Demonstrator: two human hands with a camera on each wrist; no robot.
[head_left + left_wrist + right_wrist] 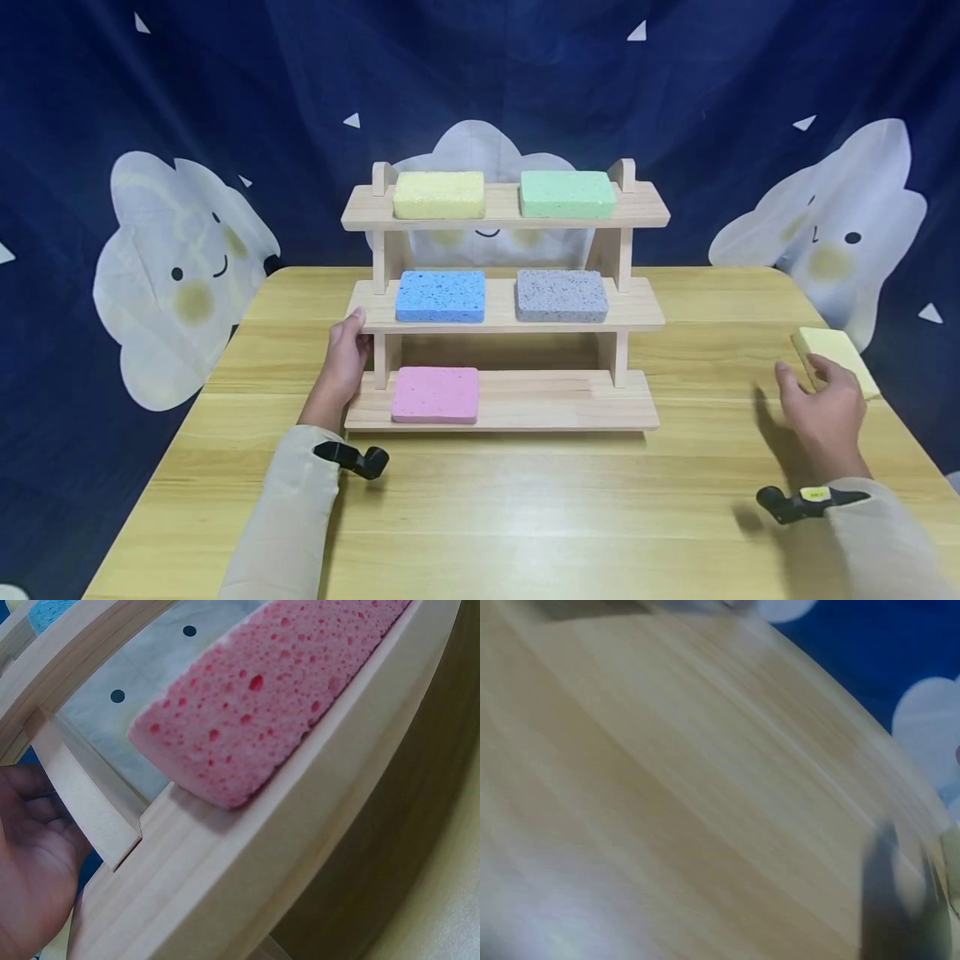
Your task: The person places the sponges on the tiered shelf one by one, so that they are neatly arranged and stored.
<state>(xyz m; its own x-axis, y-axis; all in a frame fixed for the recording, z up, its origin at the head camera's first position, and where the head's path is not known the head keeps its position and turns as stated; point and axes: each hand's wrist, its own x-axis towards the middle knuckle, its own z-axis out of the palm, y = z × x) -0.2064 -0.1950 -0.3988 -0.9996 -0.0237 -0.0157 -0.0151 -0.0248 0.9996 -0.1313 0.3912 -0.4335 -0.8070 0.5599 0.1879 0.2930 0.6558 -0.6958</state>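
A three-tier wooden display shelf point(555, 325) stands on the table, and my left hand point(347, 357) grips the left end of its middle tier, thumb on top. In the left wrist view, the fingers of that hand curl behind the upright. A pink sponge point(255, 697) lies on the bottom tier. Blue point(441, 297) and grey point(561, 297) sponges sit on the middle tier, yellow point(438, 196) and green point(567, 195) ones on top. At the right, my right hand point(825, 417) hovers with parted fingers at a pale yellow sponge point(838, 358), partly covering it.
The wooden table point(495, 517) has its right edge close beside the pale yellow sponge. A dark blue curtain point(495, 67) with white clouds hangs behind. The right wrist view is blurred and shows mostly tabletop and shadow.
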